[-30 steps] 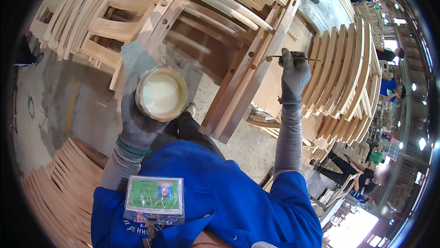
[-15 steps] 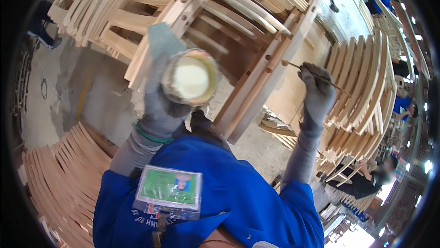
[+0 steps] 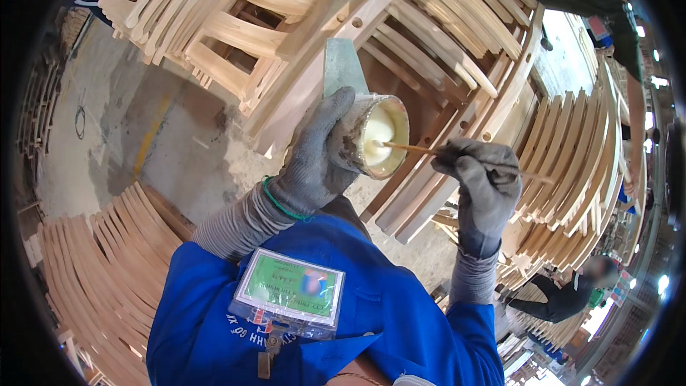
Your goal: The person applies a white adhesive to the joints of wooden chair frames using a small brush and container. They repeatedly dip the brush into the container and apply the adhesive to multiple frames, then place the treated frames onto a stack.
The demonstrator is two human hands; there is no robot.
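Blue work jacket (image 3: pixel 343 322) is filling the near edge at 6 o'clock, with a green card in a clear sleeve (image 3: pixel 289 292) pinned on its chest. Just above it, the left hand (image 3: pixel 314 161), grey-gloved, is clenching its grip round a small tin cup (image 3: pixel 371 136) of pale cream glue, now lifted and tipped toward 3 o'clock. The right hand (image 3: pixel 480 186), also gloved, is pinching a thin wooden stick (image 3: pixel 457 154); a second ago that stick was working against the chair frame (image 3: pixel 400 22) at 2 o'clock, and it is now swinging back so its tip is dipping into the cup. Judging by this, the stick is being reloaded between strokes. Farther off, stacked curved slats (image 3: pixel 579 150) are standing at 3 o'clock, more (image 3: pixel 93 272) lying at 8 o'clock on the concrete floor (image 3: pixel 121 129).
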